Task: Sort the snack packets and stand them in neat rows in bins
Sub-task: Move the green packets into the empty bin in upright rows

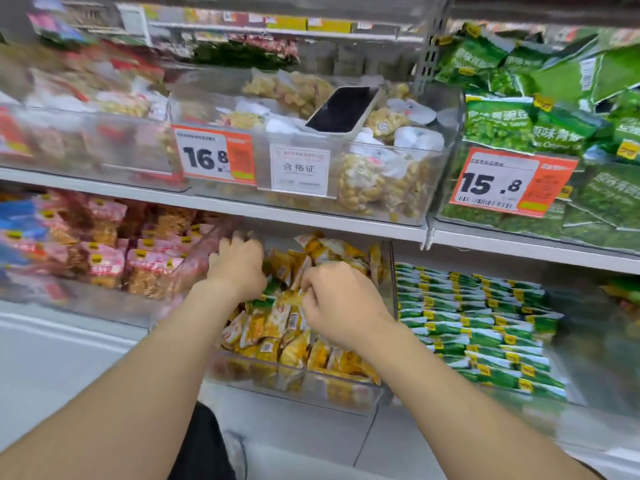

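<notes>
Shelving (311,216), two tiers in view, clear bins side by side on each. Lower tier: centre bin (311,386) at 6 o'clock of frame centre, filled with yellow packets (263,327), jumbled; some on edge, most tilted or flat. At its 3 o'clock, green-and-white packets (478,327) stand in tight ordered rows. At its 9 o'clock, pink packets (110,261), blurred. Upper tier: green pea packets (498,123) heaped at 2 o'clock; upper bin (445,161) at 12 o'clock with pale nut packets (360,181).

Both forearms reach in from 6 o'clock. Both hands are inside the centre bin, near each other but apart. Left hand (239,268) at the bin's back left corner, knuckles up, fingers bent down among the packets. Fingertips hidden, so cannot tell whether it grasps anything. Right hand (341,303) mid-bin, fingers curled, thumb and fingertips pinching one yellow packet (290,298) at its edge. That packet juts out at 9 o'clock of the right hand and 5 o'clock of the left hand, tilted, above the pile.

Phone (341,109), dark screen up, lies tilted on the nut packets. 15.8 tag (512,183) at 3 o'clock, in front of the pea packets. 16.8 tag (214,155) and white label (299,169) on the upper bin front.
</notes>
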Demonstrator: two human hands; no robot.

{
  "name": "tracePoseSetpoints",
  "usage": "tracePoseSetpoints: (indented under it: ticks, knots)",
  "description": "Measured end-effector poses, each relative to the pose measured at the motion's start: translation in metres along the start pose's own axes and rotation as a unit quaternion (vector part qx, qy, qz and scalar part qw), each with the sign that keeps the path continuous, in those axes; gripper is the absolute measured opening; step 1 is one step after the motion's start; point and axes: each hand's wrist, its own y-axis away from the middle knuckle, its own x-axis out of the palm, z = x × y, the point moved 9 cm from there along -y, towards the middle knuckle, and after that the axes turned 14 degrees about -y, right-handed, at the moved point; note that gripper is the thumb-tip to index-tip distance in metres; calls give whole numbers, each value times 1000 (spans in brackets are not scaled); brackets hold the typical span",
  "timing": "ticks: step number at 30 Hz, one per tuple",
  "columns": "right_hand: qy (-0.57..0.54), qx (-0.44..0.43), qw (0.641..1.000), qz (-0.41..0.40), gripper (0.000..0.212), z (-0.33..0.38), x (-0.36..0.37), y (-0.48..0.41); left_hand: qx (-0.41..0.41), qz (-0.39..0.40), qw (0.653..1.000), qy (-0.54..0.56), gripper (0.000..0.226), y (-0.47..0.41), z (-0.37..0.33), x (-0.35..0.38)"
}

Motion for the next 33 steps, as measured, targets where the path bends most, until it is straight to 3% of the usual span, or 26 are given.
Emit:
tracePoseSetpoints:
  ticks: [2, 5, 10, 19, 24, 26, 29, 33]
  knots:
    - [-6, 5, 1000, -4, 23, 2, 5, -6, 13, 27, 1000, 6, 77, -10, 2, 15]
    - [-11, 10, 1000, -8, 22, 4, 8, -12, 34, 42, 998, 15, 70, -16, -2, 27]
    - [-29, 18, 999, -10, 22, 1, 7, -12, 14, 52, 998, 14, 79, -18, 0, 31]
    - [-30, 40, 999, -15, 23, -21, -5, 4, -1, -30, 996, 88, 42, -10, 10, -4]
    - [-140, 61, 987, -51, 25, -33, -16, 13, 23, -27, 982, 183, 42, 18, -2, -22]
    - [-196, 77, 976, -62, 28, -38, -19, 16, 56, 21, 957, 284, 53, 37, -17, -25]
    - [-242, 104, 963, -58, 53, -44, -23, 24, 103, 123, 886, 435, 48, 61, -45, -21]
    - [-273, 133, 952, -31, 68, -57, -28, 34, 119, 204, 790, 566, 40, 74, -62, -19]
